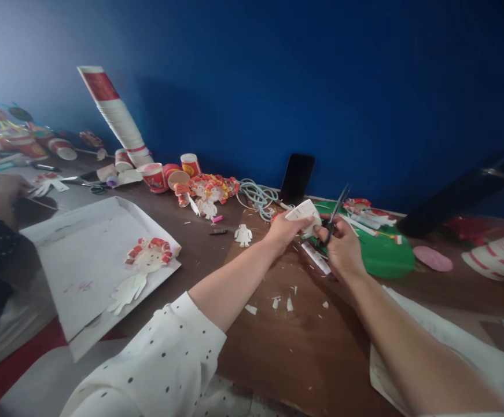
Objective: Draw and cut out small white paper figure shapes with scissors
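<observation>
My left hand point(287, 227) is closed on a small piece of white paper point(304, 212) above the middle of the brown table. Close beside it, my right hand point(342, 244) grips a pair of dark scissors point(335, 215), their blades pointing up and away from me. The right fingertips are at the paper's lower right edge; whether they touch it I cannot tell. A white paper figure cutout point(243, 234) lies on the table left of my hands. Below them is a white tube point(316, 258), and small paper scraps point(289, 303) are scattered nearer to me.
A green round sheet point(384, 255) lies at right, near a pink disc point(433, 259). A phone point(297, 178) leans on the blue wall beside a coiled cable point(256, 196). Paper cups point(154, 176) and a tall cup stack point(119, 119) stand left. Another person's hand point(0, 191) is at far left.
</observation>
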`<state>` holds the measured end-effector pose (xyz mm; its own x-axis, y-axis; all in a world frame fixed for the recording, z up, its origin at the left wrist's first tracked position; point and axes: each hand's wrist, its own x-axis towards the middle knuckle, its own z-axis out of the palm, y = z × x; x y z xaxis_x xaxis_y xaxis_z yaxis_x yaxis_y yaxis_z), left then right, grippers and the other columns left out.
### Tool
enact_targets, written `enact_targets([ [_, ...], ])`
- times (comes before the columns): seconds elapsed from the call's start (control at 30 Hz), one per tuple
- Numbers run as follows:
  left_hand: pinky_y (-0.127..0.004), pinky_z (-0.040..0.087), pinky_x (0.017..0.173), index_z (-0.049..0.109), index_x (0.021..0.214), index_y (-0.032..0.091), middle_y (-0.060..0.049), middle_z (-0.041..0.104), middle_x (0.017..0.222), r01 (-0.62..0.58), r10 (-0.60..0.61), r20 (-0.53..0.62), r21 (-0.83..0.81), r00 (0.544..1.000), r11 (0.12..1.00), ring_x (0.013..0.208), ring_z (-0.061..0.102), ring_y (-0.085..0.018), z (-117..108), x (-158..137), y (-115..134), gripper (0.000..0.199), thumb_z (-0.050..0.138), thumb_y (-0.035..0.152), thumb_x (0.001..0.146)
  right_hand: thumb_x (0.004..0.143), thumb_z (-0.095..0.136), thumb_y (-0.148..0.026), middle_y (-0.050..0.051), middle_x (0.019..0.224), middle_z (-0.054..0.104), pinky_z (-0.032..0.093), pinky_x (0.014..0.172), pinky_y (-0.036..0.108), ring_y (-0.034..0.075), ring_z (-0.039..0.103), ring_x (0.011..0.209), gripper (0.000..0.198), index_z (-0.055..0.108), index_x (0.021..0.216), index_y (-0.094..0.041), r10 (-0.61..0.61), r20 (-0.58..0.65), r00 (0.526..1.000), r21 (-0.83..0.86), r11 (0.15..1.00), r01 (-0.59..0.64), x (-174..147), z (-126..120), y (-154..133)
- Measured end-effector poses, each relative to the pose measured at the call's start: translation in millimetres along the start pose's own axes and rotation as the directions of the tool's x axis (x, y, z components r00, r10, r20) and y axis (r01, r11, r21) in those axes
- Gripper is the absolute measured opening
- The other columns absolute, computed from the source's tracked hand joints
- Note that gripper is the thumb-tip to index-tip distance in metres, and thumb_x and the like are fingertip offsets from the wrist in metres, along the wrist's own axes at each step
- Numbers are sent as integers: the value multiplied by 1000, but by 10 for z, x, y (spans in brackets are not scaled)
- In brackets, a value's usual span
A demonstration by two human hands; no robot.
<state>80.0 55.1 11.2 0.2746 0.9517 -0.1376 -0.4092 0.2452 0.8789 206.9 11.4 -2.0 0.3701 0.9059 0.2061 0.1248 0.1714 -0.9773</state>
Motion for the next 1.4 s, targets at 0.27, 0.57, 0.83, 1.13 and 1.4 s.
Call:
enact_targets([
  [0.27,-25,49,70,71,84,11,-5,71,77,27,-31,101,37,994,999,63,62,-11,-32,43,-67,15,74,12,69,60,78,-34,-3,71,63,42,54,23,11,54,59,45,67,101,-21,12,-160,987,89,996,2,88,-33,42],
  [0.57,-21,44,56,71,81,11,-2,67,67,123,-159,226,164,961,979,53,55,-7,-63,59,-116,11,75,13,71,63,76,-35,-4,73,59,39,53,25,11,49,58,37,66,95,-23,-16,-248,969,96,995,41,162,-111,-20],
  [0.83,-22,47,63,67,78,11,-2,66,71,157,-184,162,165,970,974,59,57,-7,-36,7,-34,14,77,12,69,62,75,-37,-2,74,59,38,51,25,11,47,58,36,67,94,-23,-25,-270,963,44,998,38,123,-85,-71],
  [1.13,-21,46,62,64,75,11,-1,63,68,148,-181,169,192,969,970,57,55,-6,-53,36,-72,10,74,12,73,60,76,-38,-3,75,59,38,52,24,11,48,60,39,67,94,-22,-19,-265,964,58,998,36,129,-87,-50],
  [1.4,-21,43,60,66,78,11,-2,64,71,153,-175,166,138,971,979,58,56,-6,-50,5,-39,12,76,14,72,63,75,-33,-3,71,58,42,49,24,11,49,57,35,66,96,-23,-21,-242,970,62,997,37,153,-104,-36],
])
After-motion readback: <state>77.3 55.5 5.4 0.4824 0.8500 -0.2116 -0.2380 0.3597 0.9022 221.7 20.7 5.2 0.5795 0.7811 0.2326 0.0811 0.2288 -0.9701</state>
